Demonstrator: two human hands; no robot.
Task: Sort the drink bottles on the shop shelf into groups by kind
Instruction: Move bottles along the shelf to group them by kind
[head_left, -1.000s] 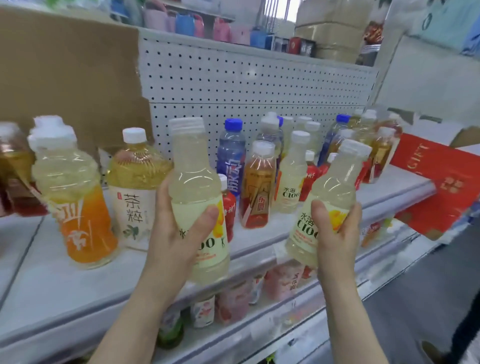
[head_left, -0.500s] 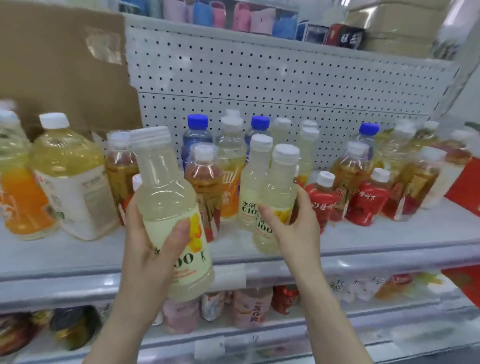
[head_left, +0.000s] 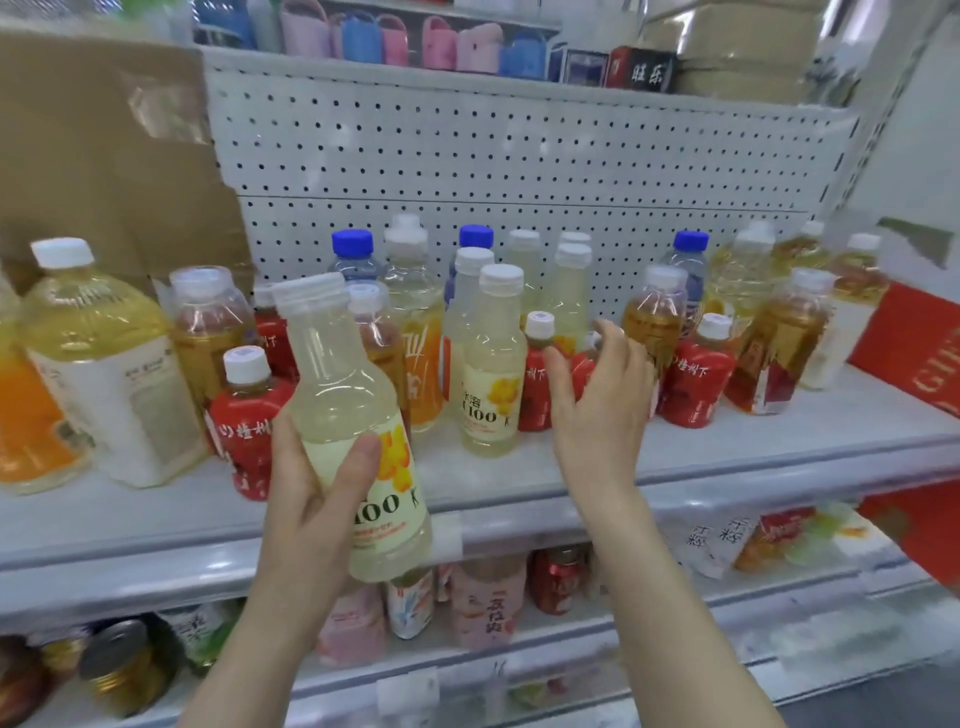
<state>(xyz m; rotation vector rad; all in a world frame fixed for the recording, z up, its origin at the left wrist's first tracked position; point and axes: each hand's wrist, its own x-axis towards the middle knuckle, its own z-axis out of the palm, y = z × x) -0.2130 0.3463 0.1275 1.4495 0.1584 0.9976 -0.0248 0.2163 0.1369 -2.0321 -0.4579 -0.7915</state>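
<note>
Crowded white shelf (head_left: 519, 467) with pegboard back (head_left: 519, 156); left hand (head_left: 306, 499) grips a lemon bottle (head_left: 353, 426) over its front edge, right hand (head_left: 597, 395) spread wide, empty.

White pegboard back panel (head_left: 519, 156); brown cardboard (head_left: 93, 171) at left; pale metal shelf (head_left: 727, 452); bright even light.

Brown cardboard sheet (head_left: 104, 156) is leaned vs. white pegboard (head_left: 519, 156) at shelf's back-left corner. Red gift box (head_left: 919, 358) is seen at right edge. Pink & blue mini bags (head_left: 395, 39) are lined up top.
</note>
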